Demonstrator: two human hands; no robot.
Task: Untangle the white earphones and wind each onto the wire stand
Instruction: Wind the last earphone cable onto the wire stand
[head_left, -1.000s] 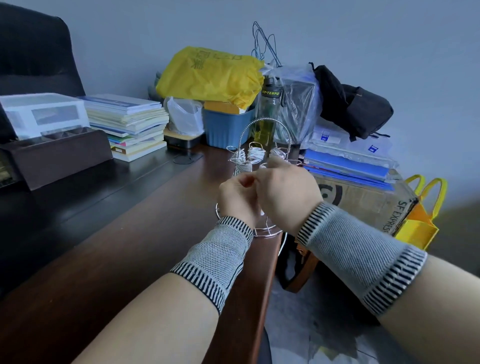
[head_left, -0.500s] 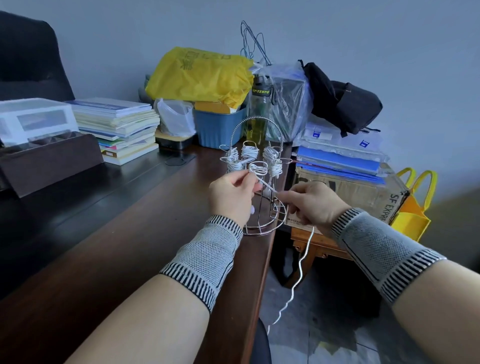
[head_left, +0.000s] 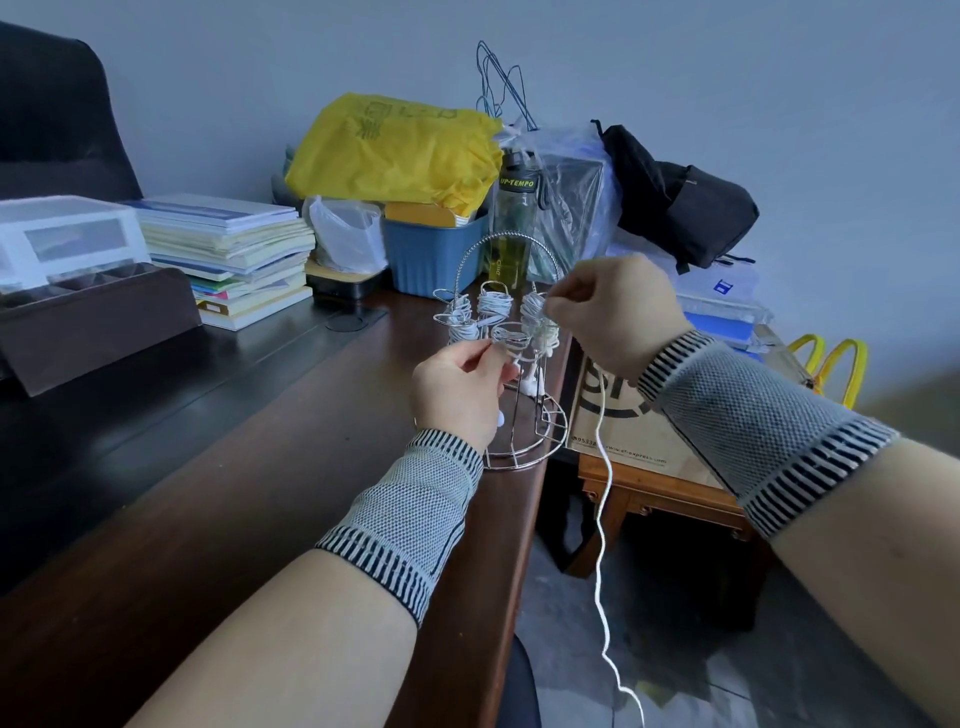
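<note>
A chrome wire stand with an arched handle sits at the right edge of the brown desk. Several of its arms carry wound white earphone bundles. My left hand pinches the white earphone cable at the near front arm of the stand. My right hand is raised beside the stand's right arms, fingers pinched on the same white cable. The cable hangs from that hand in a wavy line down past the desk edge toward the floor. Two earbuds dangle inside the stand.
Stacked books, a brown organizer, a blue bin under a yellow bag and a bottle crowd the desk's far end. A cardboard box on a wooden stool stands right of the desk.
My right hand rose from low right of the stand to its upper right arms, carrying the cable up. My left hand stayed pinched at the front arm.
</note>
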